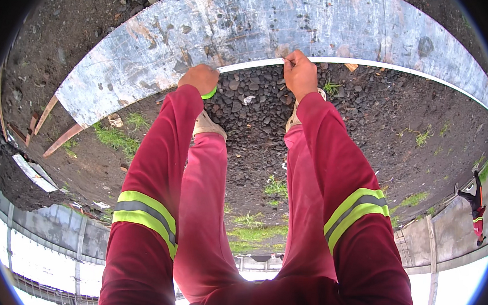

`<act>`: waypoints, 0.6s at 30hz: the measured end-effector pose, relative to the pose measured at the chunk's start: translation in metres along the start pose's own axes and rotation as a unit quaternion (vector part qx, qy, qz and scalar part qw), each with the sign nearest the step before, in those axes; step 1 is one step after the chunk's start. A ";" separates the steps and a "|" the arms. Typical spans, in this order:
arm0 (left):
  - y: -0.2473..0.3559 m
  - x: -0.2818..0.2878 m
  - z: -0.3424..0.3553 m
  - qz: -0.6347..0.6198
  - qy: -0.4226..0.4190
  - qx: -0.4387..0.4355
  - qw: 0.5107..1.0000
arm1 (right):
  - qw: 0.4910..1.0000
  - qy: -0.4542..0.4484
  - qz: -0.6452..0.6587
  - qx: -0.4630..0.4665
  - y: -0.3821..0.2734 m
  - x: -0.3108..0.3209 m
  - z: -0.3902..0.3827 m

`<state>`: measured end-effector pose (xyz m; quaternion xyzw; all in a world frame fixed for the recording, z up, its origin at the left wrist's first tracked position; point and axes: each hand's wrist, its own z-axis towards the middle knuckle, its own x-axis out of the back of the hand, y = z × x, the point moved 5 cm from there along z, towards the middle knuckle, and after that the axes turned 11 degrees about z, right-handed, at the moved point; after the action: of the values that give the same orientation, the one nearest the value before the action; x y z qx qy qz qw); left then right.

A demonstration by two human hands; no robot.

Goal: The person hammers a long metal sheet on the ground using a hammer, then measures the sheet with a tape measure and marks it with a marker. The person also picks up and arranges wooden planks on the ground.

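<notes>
A long, weathered grey panel [252, 24] with rust-brown stains lies in front of the person, bowed by the lens. Along its near edge runs a narrow white measuring-tape blade [372, 63], reaching from the left hand toward the panel's right end.

The left hand [200, 78] is at the panel's near edge, left of its middle, its fingers curled around a bright green tape-measure case [209, 93], mostly hidden by the hand. The right hand [300, 73] is farther right along the same edge, thumb and fingers pinching the blade.

Both arms wear dark red sleeves [137, 246] with yellow-green and grey bands. On the near side of the panel, two beige clog-like shoes [208, 127] stand apart, with dark gravel [248, 91] between them and the panel. Reddish wooden slats [63, 140] stick out from beneath the panel's left end, beside green grass tufts [113, 139]. Well apart from the panel's right end, another person [478, 217] in red and dark clothing stands near a grey wall [451, 235].
</notes>
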<state>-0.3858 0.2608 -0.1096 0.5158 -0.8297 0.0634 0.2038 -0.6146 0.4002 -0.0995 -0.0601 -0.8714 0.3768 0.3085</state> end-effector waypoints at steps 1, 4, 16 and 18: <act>0.001 0.001 0.000 -0.005 0.010 -0.003 1.000 | 1.000 0.006 -0.008 0.009 -0.001 0.000 0.000; 0.004 0.003 -0.001 0.020 0.006 -0.021 1.000 | 0.999 0.012 -0.030 0.021 0.000 0.000 0.001; 0.007 0.005 -0.010 0.016 0.025 0.010 1.000 | 0.991 -0.040 -0.125 0.022 -0.014 -0.003 0.002; 0.020 -0.008 -0.026 0.078 -0.040 -0.059 0.994 | 0.987 -0.046 -0.150 0.025 -0.016 -0.002 0.002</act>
<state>-0.3930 0.2844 -0.0873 0.4381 -0.8774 0.0092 0.1953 -0.6117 0.3867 -0.0901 0.0960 -0.8742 0.3503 0.3222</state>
